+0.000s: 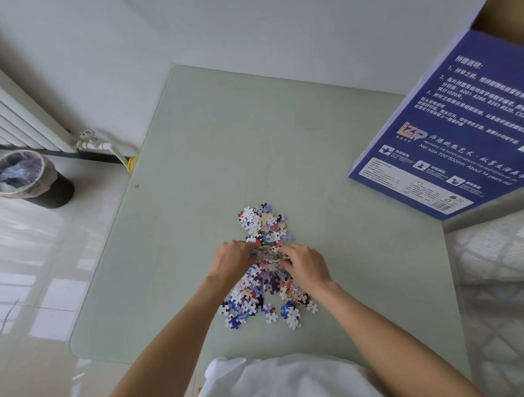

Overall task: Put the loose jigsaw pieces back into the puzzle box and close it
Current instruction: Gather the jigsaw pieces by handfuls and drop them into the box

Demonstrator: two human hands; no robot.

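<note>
Right now I have both hands in the heap of jigsaw pieces (pixel 262 279) at the middle of the pale green counter (pixel 330 168). My left hand (pixel 232 258) and right hand (pixel 305 265) face each other, fingers curled round a bunch of pieces gathered between them. The blue puzzle box (pixel 456 133) (open at the top, tilted in view) stands well apart at the counter's far right.

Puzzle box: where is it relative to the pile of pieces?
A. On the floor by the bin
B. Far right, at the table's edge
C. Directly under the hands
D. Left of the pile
B: the box sits far right, apart from the pile both hands gather.
</note>
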